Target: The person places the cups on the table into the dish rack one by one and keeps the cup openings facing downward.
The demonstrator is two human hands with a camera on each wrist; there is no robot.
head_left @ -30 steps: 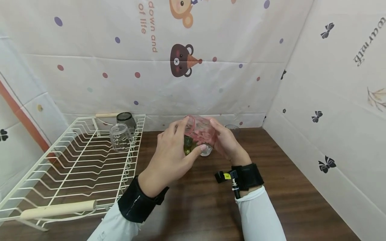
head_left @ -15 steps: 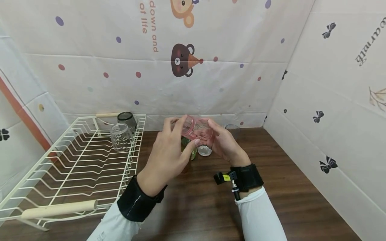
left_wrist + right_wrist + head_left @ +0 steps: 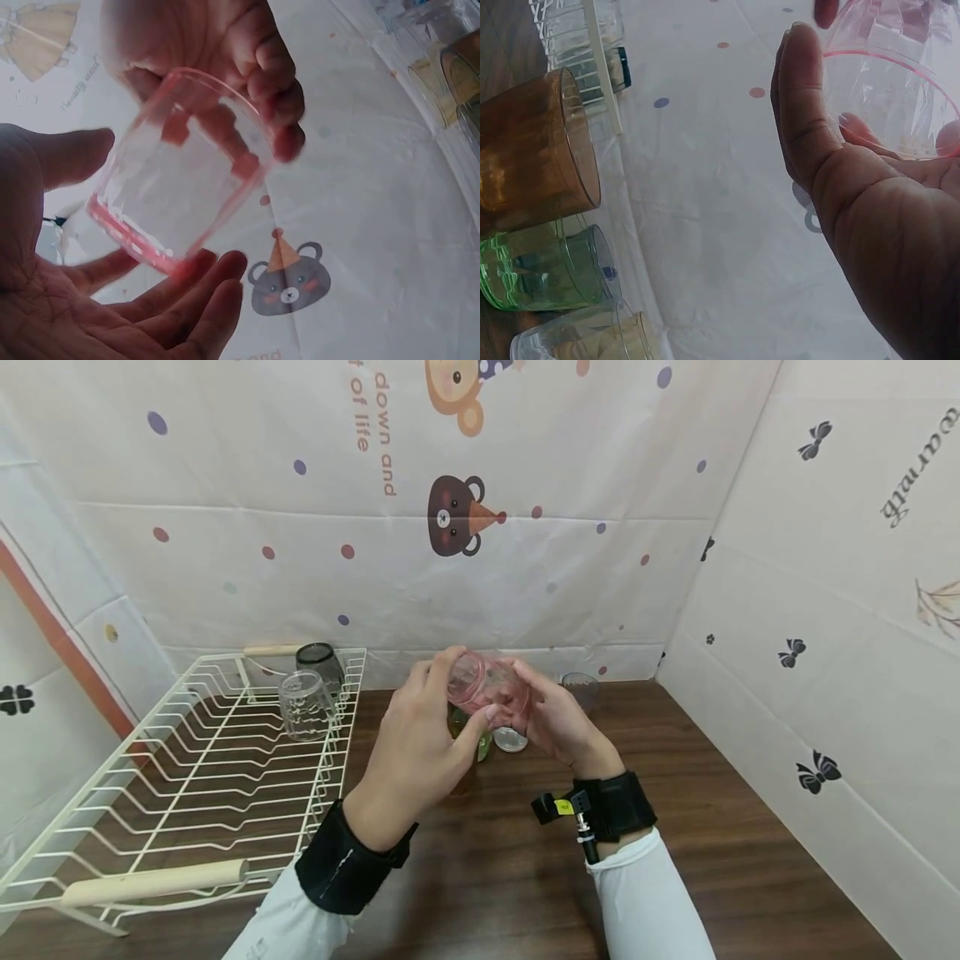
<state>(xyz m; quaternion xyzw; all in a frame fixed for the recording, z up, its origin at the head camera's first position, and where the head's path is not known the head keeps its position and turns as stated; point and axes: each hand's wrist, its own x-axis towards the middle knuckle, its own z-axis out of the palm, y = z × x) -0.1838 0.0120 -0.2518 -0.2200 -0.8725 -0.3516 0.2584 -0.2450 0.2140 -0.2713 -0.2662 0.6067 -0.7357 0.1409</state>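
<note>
A pink see-through cup is held tilted in the air between both hands. My left hand has its fingers curved about the thick base end, and its thumb lies near the cup's side. In the left wrist view, fingertips of my left hand touch the base. My right hand grips the rim end. In the left wrist view, the fingers of the right hand lie along the rim, some seen through the wall. Part of the cup shows above the right palm in the right wrist view.
A white wire rack at left bears a clear cup and a dark grey cup. Behind the hands stand a clear cup, another clear cup, a brown cup and a green cup. Patterned sheets line the walls.
The pink cup has shifted slightly left and turned a little in the hands. The left fingers have moved around its base end. The cups on the rack have not moved.
</note>
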